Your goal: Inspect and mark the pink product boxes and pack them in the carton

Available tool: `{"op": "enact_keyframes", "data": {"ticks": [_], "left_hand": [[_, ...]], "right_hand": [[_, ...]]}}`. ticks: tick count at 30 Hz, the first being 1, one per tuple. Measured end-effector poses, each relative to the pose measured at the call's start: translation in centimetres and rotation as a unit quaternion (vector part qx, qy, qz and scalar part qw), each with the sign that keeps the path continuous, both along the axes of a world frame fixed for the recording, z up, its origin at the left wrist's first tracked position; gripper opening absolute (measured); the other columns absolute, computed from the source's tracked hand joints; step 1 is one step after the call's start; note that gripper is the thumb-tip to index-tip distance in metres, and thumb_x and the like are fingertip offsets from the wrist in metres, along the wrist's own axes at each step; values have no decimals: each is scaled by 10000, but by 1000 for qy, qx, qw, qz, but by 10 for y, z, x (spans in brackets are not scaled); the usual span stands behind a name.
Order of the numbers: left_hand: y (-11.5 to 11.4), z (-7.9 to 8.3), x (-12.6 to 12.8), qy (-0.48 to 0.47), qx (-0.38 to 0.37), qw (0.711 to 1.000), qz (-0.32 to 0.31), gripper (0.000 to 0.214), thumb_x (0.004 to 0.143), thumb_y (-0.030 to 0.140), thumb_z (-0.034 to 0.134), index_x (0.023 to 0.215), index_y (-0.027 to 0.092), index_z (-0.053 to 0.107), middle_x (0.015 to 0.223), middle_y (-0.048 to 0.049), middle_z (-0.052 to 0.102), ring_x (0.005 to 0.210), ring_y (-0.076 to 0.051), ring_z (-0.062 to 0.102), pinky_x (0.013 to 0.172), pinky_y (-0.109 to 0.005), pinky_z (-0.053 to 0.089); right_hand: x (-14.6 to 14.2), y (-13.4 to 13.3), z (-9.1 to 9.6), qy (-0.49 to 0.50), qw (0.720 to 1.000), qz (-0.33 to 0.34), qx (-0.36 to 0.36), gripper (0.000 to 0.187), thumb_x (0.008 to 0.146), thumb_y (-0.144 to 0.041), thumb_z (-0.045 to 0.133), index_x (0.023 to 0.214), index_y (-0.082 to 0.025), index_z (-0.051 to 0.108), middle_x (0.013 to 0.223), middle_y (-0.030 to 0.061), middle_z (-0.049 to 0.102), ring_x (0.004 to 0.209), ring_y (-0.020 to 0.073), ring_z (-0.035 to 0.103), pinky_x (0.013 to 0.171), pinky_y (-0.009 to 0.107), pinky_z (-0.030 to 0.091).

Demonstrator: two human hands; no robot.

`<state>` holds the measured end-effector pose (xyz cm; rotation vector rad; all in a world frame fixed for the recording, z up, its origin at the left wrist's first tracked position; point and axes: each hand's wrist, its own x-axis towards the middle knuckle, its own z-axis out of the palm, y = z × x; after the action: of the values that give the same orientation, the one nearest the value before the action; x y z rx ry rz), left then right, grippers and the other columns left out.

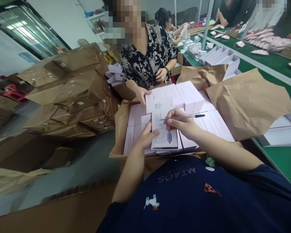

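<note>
My left hand point(146, 136) rests on the lower edge of a printed white leaflet point(163, 129), holding it flat on pale pink boxes point(189, 97). My right hand point(180, 123) grips a slim black-and-silver pen point(184, 117) above the leaflet, with the tip pointing left over the page. The boxes stand packed in rows inside a cardboard carton point(117, 142) lined with brown paper. A co-worker's hand point(142, 95) touches the far edge of the boxes, just beyond the leaflet.
Stacked cartons wrapped in brown paper point(70, 94) fill the left side. A co-worker in a dark floral top point(145, 55) stands across the carton. Crumpled brown paper point(247, 103) lies to the right, by a green workbench point(276, 61) holding white boxes and pink items.
</note>
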<state>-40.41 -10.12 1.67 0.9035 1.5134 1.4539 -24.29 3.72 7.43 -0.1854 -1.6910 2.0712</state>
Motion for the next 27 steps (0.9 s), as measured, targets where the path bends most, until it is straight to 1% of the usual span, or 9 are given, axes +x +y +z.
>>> {"op": "enact_keyframes", "data": {"ticks": [4,8,11,14,16,19,22,24,27], "left_hand": [[5,21,-39,36,-16,992,-120,839,694,489,841,1432,224,544,1364,-122,647,1243,-367,613,1008,-491,533],[24,42,-55,155,3,976,-155,627,759,511,778,1280,175,682,1296,-135,686,1202,-360,637,1042,-524,500],[19,52,-41,281,-8,952,-120,600,773,486,770,1289,193,678,1383,-136,629,1308,-390,556,1128,-573,404],[-1,49,-17,341,-39,935,-87,964,577,508,904,1427,215,556,1560,-173,448,1450,-509,333,1188,-688,194],[-13,40,-2,380,-62,921,-64,1106,495,531,933,1458,197,502,1603,-214,360,1466,-563,243,1174,-737,98],[-18,32,10,449,-85,888,-54,1100,572,561,884,1491,191,405,1598,-233,341,1462,-527,275,1162,-721,164],[-15,37,13,504,-109,853,-78,990,673,561,808,1486,215,361,1578,-207,369,1433,-452,361,1133,-660,291],[-14,42,13,524,-136,836,-91,958,709,579,764,1493,219,346,1574,-197,372,1430,-431,369,1125,-634,319],[-14,47,12,529,-150,830,-96,1040,699,610,749,1541,219,279,1572,-191,375,1443,-416,356,1142,-609,312]], "right_hand": [[5,-5,17,55,996,7,66,388,842,-532,727,874,-200,528,783,-11,642,662,106,616,645,267,519],[1,5,37,36,980,-34,191,317,892,-480,684,870,-191,555,739,-21,600,667,106,581,629,259,468],[-8,13,37,-11,970,-38,239,295,898,-448,671,856,-179,559,710,-21,593,642,99,549,612,258,440],[-16,13,33,-45,970,-29,237,277,898,-428,658,862,-174,554,732,-12,608,640,99,547,611,261,448],[-19,8,31,-60,970,-23,234,248,898,-400,653,867,-176,552,735,-19,598,653,97,547,626,259,456],[-25,0,32,-82,974,2,213,225,898,-383,634,860,-180,544,720,-26,586,661,100,550,637,257,461],[-26,-4,35,-95,971,33,216,238,874,-398,639,870,-179,546,751,-13,598,668,109,550,594,250,442],[-23,-4,38,-97,955,33,278,241,851,-382,659,802,-182,532,710,-24,567,633,99,510,565,243,402],[-17,-5,42,-135,910,1,391,355,840,-364,672,635,-205,429,563,-62,449,542,79,403,529,250,310]]}}
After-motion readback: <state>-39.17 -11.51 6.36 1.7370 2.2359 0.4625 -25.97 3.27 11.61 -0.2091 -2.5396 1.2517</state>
